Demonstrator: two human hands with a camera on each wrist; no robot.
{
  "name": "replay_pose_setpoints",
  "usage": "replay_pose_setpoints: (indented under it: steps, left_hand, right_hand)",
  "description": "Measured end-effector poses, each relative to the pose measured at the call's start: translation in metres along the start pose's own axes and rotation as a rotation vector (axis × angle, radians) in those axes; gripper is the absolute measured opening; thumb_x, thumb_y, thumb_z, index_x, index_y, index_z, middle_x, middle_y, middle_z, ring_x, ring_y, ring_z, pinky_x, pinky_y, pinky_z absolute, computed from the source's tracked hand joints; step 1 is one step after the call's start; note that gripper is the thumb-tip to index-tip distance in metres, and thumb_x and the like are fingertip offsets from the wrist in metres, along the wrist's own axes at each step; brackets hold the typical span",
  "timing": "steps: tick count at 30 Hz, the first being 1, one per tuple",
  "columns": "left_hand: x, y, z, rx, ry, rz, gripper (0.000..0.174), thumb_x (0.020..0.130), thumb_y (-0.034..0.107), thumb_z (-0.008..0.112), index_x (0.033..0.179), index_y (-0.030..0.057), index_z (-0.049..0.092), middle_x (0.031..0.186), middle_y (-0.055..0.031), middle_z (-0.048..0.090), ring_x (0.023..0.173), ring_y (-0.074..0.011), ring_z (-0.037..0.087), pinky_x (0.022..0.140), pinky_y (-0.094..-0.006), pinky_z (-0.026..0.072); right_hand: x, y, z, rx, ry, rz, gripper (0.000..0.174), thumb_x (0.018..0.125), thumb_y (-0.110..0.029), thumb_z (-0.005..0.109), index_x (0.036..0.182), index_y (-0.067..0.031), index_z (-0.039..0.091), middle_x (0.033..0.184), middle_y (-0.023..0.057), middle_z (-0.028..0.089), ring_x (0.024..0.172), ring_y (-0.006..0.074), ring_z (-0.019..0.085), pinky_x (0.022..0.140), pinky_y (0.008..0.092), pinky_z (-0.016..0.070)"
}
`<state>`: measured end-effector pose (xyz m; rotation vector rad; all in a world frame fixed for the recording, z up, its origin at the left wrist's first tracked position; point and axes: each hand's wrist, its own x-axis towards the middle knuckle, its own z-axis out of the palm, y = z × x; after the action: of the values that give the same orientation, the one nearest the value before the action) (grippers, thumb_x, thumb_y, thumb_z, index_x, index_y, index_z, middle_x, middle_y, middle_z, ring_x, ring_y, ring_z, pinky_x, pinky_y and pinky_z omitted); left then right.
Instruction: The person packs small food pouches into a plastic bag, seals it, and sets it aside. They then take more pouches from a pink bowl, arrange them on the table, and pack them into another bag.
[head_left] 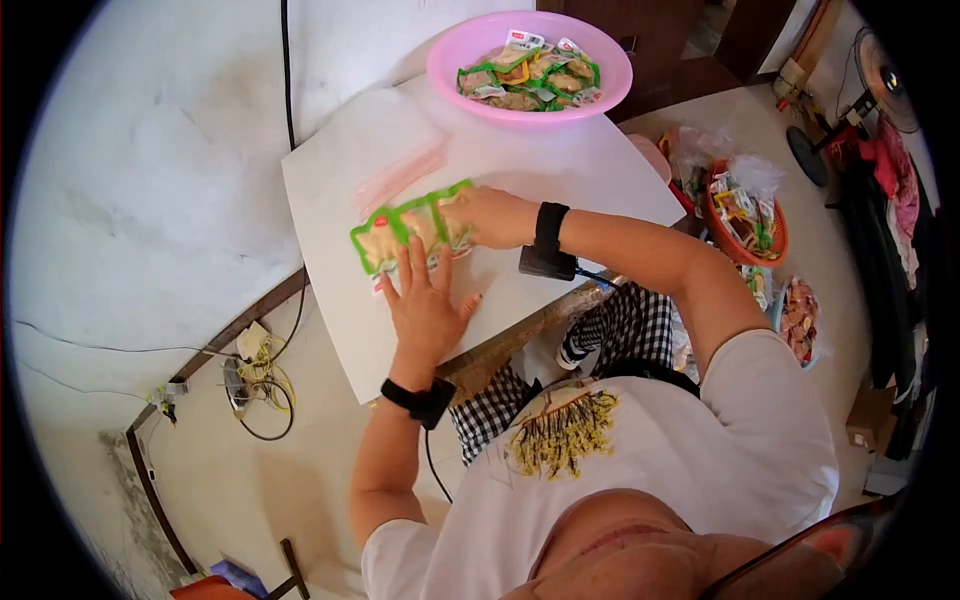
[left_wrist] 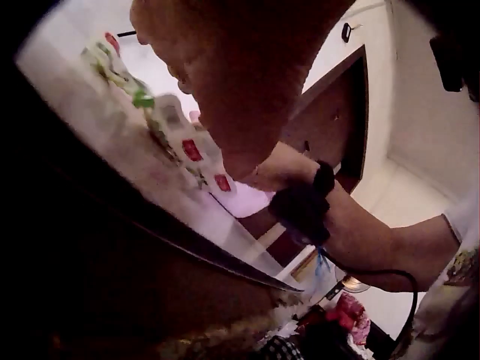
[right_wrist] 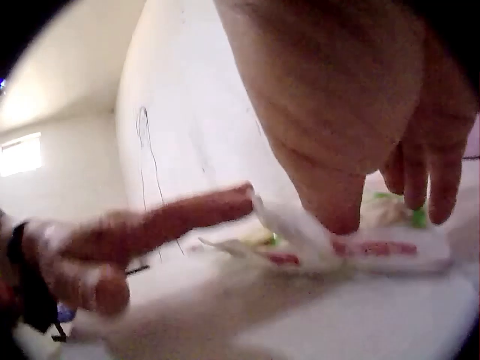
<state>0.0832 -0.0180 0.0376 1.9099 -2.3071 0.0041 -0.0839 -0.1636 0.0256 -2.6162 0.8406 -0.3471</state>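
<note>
Green-edged clear food packets (head_left: 380,243) with pale contents lie side by side in a row on the white table (head_left: 340,320). My left hand (head_left: 428,310) is spread flat, its fingertips on the near edge of the row. In the right wrist view, one of its straight fingers (right_wrist: 202,210) meets a lifted white packet edge. My right hand (head_left: 505,218) is over the row's right end. Its thumb presses the packets (right_wrist: 375,249) and its fingers point down, apart from each other, in the right wrist view. Behind the row lies a thin translucent pink sheet (head_left: 405,175).
A pink basin (head_left: 440,75) of similar packets stands at the table's back. On the floor to the right are an orange basket (head_left: 780,235) of packets, more bagged food (head_left: 798,315) and a fan (head_left: 885,80). Cables (head_left: 265,385) lie on the floor at left, by the wall.
</note>
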Motion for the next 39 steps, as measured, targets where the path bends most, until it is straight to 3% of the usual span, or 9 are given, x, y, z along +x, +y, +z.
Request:
replay_pose_setpoints:
  steps: [6,8,10,13,17,21,30,37,39]
  left_hand:
    - [-0.017,0.03,0.011,-0.093,-0.034,-0.051,0.075,0.082,0.047,0.064,0.143,0.0118,0.039,0.152,-0.0238,0.022,0.141,-0.0419,0.019,0.104,-0.0675,0.0179]
    - [-0.019,0.034,0.014,-0.124,0.002,-0.07,0.074,0.082,0.048,0.063,0.142,0.0106,0.04,0.151,-0.0237,0.026,0.14,-0.041,0.021,0.103,-0.0676,0.0194]
    - [-0.019,0.036,0.01,-0.154,0.046,-0.09,0.074,0.08,0.047,0.064,0.14,0.0097,0.041,0.148,-0.0228,0.03,0.139,-0.0404,0.024,0.103,-0.0673,0.0212]
    - [-0.015,0.029,0.012,-0.213,0.025,-0.122,0.072,0.083,0.048,0.06,0.139,0.0068,0.042,0.149,-0.0249,0.03,0.14,-0.0401,0.024,0.104,-0.0649,0.021]
    - [-0.011,0.027,0.013,-0.213,0.02,-0.147,0.07,0.08,0.048,0.061,0.134,0.0058,0.045,0.147,-0.0235,0.032,0.138,-0.0408,0.027,0.104,-0.0628,0.0217]
    - [-0.009,0.024,0.015,-0.235,-0.006,-0.159,0.07,0.079,0.047,0.063,0.133,0.0061,0.046,0.148,-0.0221,0.032,0.138,-0.0401,0.027,0.105,-0.0619,0.021]
    - [-0.013,0.026,0.012,-0.255,0.025,-0.165,0.068,0.078,0.042,0.067,0.133,0.0064,0.048,0.148,-0.021,0.034,0.138,-0.0381,0.028,0.106,-0.0602,0.0215]
    - [-0.015,0.027,0.011,-0.259,0.069,-0.159,0.066,0.079,0.04,0.067,0.132,0.0062,0.048,0.146,-0.021,0.036,0.138,-0.0376,0.029,0.105,-0.0599,0.0232]
    - [-0.014,0.027,0.011,-0.261,0.073,-0.162,0.066,0.079,0.04,0.067,0.132,0.0064,0.049,0.145,-0.0209,0.037,0.137,-0.0376,0.029,0.105,-0.0599,0.0235]
  right_hand:
    - [0.03,0.02,-0.139,0.016,-0.001,0.087,0.035,0.08,-0.02,0.063,0.111,-0.0052,0.061,0.098,0.0158,0.067,0.093,0.0293,0.063,0.079,0.041,0.049]
    - [0.057,0.089,-0.17,-0.096,0.094,-0.051,0.034,0.078,-0.023,0.063,0.108,-0.0056,0.064,0.093,0.0201,0.067,0.08,0.0318,0.065,0.073,0.0408,0.0499]
    - [0.067,0.14,-0.192,-0.245,0.076,0.193,0.036,0.076,-0.017,0.065,0.11,-0.0058,0.061,0.097,0.0164,0.067,0.09,0.0313,0.064,0.078,0.0404,0.0497]
    - [0.082,0.203,-0.194,-0.57,-0.014,0.302,0.053,0.07,-0.022,0.073,0.118,-0.0063,0.059,0.112,0.0181,0.063,0.101,0.0332,0.061,0.086,0.0407,0.0484]
    - [0.094,0.238,-0.178,-0.39,-0.179,0.496,0.095,0.061,-0.04,0.083,0.139,-0.0031,0.042,0.13,0.0209,0.054,0.118,0.0326,0.054,0.096,0.0389,0.0444]
    - [0.096,0.254,-0.167,-0.18,-0.286,0.549,0.094,0.067,-0.044,0.08,0.142,-0.0046,0.039,0.126,0.0194,0.058,0.108,0.0293,0.06,0.088,0.0364,0.048]
    - [0.103,0.275,-0.155,-0.533,-0.288,0.549,0.074,0.071,-0.034,0.072,0.139,-0.0229,0.045,0.113,0.02,0.063,0.099,0.03,0.062,0.085,0.0381,0.049]
    - [0.088,0.243,-0.161,-0.129,-0.265,0.642,0.095,0.058,-0.047,0.08,0.138,-0.0113,0.043,0.123,0.0218,0.057,0.11,0.0321,0.057,0.092,0.0389,0.0459]
    - [0.091,0.237,-0.159,-0.415,-0.221,0.581,0.096,0.056,-0.048,0.082,0.135,-0.0091,0.045,0.119,0.0216,0.058,0.109,0.0321,0.057,0.092,0.0383,0.0451]
